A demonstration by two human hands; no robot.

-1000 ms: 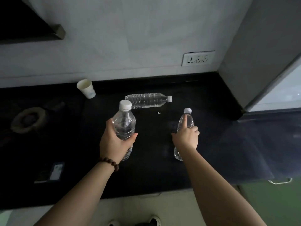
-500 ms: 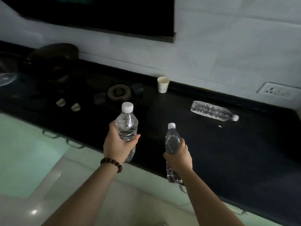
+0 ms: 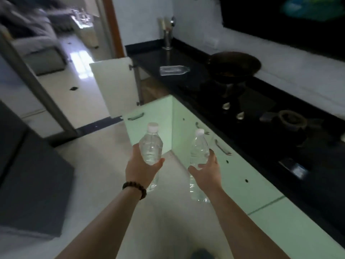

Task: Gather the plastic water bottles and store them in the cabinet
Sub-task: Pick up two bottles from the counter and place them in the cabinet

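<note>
Pale greens, black and clear plastic in a dim kitchen.

The two held bottles, one to the left [image 3: 150, 148] and one to the right [image 3: 199, 152], are clear and colourless with white caps; a third clear bottle [image 3: 174, 70] lies on the glossy black tabletop [image 3: 261, 139]. The cabinet fronts [image 3: 248, 176] are mint green with silvery handles, and the open door [image 3: 115, 86] shows a white inner face. A dark brown beaded bracelet [image 3: 134, 189] circles the left wrist. The floor [image 3: 100, 165] is pale cream tile with small black diamond insets farther off. The wok [image 3: 234, 66] looks dark brown or black, hard to judge in the blur.
</note>
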